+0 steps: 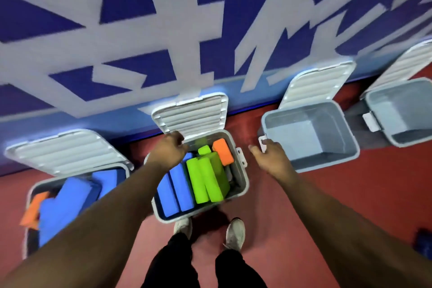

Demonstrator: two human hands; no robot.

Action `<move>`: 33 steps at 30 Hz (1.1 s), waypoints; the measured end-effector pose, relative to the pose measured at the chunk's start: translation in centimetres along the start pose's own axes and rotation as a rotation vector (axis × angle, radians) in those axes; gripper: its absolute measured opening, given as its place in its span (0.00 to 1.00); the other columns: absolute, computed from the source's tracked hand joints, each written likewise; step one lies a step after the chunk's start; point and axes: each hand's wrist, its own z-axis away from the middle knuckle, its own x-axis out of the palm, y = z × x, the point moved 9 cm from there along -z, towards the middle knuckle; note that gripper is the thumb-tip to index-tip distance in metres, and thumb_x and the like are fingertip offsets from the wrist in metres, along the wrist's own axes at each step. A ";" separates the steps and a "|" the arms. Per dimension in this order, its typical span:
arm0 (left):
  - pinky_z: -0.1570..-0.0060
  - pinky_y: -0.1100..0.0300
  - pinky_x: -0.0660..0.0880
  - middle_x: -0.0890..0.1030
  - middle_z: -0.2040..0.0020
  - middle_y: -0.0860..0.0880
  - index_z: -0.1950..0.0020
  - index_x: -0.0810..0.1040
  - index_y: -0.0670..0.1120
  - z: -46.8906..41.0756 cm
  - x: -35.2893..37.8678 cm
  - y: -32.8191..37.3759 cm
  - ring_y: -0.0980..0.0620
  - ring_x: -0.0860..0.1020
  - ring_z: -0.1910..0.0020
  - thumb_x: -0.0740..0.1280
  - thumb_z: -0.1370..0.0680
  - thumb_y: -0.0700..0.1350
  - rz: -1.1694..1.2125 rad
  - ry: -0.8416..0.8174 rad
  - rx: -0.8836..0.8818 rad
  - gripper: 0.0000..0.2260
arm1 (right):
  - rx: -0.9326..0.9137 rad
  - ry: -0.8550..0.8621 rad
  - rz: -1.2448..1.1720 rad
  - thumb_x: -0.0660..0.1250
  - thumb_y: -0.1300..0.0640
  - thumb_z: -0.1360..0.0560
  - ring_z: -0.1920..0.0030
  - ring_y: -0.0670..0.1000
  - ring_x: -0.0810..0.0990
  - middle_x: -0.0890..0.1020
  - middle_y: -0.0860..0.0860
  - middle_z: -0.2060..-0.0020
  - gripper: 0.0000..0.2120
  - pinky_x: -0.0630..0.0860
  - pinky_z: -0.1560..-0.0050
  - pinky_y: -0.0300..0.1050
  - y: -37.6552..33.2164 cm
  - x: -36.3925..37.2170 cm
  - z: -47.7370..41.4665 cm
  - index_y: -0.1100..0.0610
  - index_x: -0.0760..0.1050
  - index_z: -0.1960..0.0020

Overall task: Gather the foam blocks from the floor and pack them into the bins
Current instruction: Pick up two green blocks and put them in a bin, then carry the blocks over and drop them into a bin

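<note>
Head view: smooth grey plastic middle bin (pixel 243 182), ribbed lid (pixel 191 117) up, packed with squared foam blocks (pixel 205 180) in blue, green, orange. Left hand (pixel 169 151) curls over its far rim, right hand (pixel 271 159) sits by the empty bin (pixel 289 135); blur hides both grips. Forearm cuts off the left bin (pixel 46 182).

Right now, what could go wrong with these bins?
The green blocks seem to poke above the middle bin's rim, so its lid may not shut flat. In the left bin, an orange block hangs over the edge and could tumble out.
</note>
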 end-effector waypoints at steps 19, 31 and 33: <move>0.47 0.55 0.71 0.81 0.46 0.42 0.49 0.78 0.42 16.2 0.4 13.6 0.43 0.78 0.43 0.66 0.23 0.49 -0.030 -0.341 0.376 0.11 | 0.467 0.538 -0.488 0.65 0.41 0.23 0.39 0.59 0.77 0.79 0.61 0.40 0.28 0.70 0.41 0.45 11.5 -6.0 31.8 0.62 0.74 0.35; 0.48 0.53 0.75 0.82 0.54 0.43 0.57 0.76 0.47 35.3 18.9 23.3 0.43 0.79 0.51 0.66 0.24 0.47 -0.335 -0.662 0.785 0.05 | 0.930 0.819 -0.731 0.63 0.44 0.21 0.34 0.61 0.74 0.76 0.63 0.35 0.27 0.69 0.38 0.47 28.5 -0.3 58.3 0.65 0.71 0.32; 0.50 0.54 0.74 0.80 0.55 0.41 0.57 0.76 0.44 40.1 22.9 24.4 0.43 0.78 0.53 0.66 0.23 0.46 -0.405 -0.722 0.863 0.06 | 0.985 0.853 -0.764 0.63 0.44 0.21 0.33 0.61 0.73 0.75 0.63 0.33 0.28 0.68 0.36 0.48 31.5 1.1 62.0 0.65 0.70 0.31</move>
